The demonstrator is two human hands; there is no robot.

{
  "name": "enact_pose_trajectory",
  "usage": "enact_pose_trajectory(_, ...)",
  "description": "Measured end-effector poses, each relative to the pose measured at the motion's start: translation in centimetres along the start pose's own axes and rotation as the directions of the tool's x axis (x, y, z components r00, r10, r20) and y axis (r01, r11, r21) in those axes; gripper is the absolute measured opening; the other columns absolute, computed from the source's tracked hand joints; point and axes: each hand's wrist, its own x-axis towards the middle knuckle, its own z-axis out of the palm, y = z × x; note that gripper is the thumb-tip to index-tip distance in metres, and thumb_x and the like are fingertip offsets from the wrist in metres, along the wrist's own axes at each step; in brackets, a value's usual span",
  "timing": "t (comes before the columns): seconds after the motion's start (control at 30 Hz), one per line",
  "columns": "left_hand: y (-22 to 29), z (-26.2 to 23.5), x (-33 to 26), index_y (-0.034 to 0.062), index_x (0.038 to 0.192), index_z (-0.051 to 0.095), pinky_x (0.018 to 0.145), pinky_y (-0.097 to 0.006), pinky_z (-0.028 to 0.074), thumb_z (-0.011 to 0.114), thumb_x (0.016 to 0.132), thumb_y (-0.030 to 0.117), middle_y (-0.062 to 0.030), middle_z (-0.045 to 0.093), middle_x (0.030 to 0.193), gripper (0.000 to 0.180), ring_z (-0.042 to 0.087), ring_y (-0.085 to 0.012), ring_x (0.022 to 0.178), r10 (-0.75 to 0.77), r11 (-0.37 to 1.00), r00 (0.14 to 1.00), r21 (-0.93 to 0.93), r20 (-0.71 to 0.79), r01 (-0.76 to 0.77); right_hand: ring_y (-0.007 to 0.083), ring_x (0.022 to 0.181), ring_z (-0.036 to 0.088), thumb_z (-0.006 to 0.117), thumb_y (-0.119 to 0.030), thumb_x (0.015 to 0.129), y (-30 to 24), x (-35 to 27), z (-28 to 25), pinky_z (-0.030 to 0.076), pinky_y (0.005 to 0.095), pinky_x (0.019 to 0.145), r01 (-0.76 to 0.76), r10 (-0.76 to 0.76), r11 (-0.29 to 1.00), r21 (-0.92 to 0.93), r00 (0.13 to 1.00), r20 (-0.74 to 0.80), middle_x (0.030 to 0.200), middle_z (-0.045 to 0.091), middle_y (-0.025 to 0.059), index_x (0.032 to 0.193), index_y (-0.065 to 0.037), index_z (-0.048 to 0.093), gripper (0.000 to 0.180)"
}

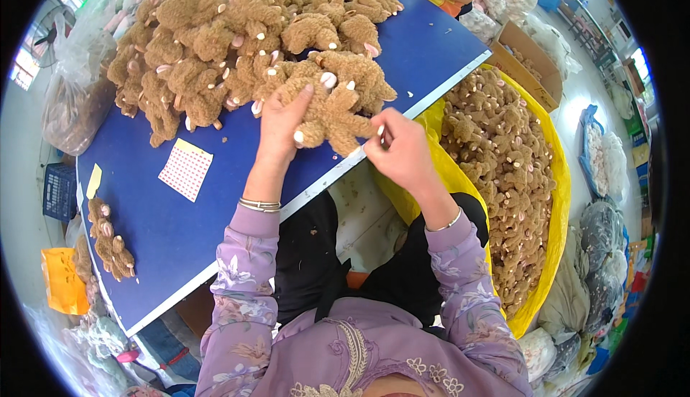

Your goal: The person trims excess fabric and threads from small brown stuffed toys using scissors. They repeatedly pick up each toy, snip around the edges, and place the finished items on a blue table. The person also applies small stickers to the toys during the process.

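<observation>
Plush sits between the hands, at the table edge. Limbs splay toward wearer and right hand; long axis seems to slant left hand to right. Left hand half-closed, thumb over its body. Right hand curled, pinching a limb's tip. Pile beyond left hand.

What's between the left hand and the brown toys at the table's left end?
In the head view, a white sheet with red marks lies there on the blue table.
</observation>
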Motion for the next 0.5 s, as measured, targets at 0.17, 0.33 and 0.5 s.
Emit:
enact_pose_trajectory(0.17, 0.8, -0.3, -0.3, -0.0013, 0.108, 0.060, 0.072, -0.027, 0.054, 0.065, 0.089, 0.014, -0.0077, 0.067, 0.099, 0.025, 0.065, -0.0126, 0.083, -0.054, 0.999, 0.998, 0.003, -0.034, 0.054, 0.0280, 0.055, 0.054, 0.060, -0.001, 0.069, 0.2, -1.1, -1.0, 0.042, 0.0337, 0.050, 0.226, -0.230, 0.973, 0.043, 0.940, 0.253, 0.065, 0.053, 0.0133, 0.081, -0.003, 0.054, 0.014)
enact_pose_trajectory(0.33, 0.9, 0.6, -0.9, -0.0012, 0.105, 0.061, 0.073, -0.025, 0.052, 0.067, 0.088, 0.017, -0.0051, 0.066, 0.095, 0.026, 0.062, -0.0099, 0.083, -0.112, 0.977, 0.980, 0.200, 0.167, 0.078, -0.0010, 0.062, 0.041, 0.078, -0.027, 0.073, 1.6, 0.1, -2.3, 0.034, 0.0184, 0.054, -0.342, 0.170, 0.842, 0.416, 0.902, 0.398, 0.089, 0.058, -0.0052, 0.106, -0.004, 0.062, 0.043)
enact_pose_trajectory(0.5, -0.5, 1.8, -0.7, 0.0004, 0.112, 0.056, 0.078, -0.028, 0.051, 0.061, 0.092, 0.025, -0.0088, 0.063, 0.103, 0.033, 0.061, -0.0141, 0.095, -0.095, 0.964, 0.974, 0.262, 0.206, 0.039, 0.0069, 0.072, 0.051, 0.075, -0.024, 0.078, 1.8, 0.8, 0.1, 0.045, 0.0230, 0.067, -0.321, 0.233, 0.878, 0.355, 0.935, 0.269, 0.084, 0.058, 0.0006, 0.097, 0.000, 0.059, 0.034)
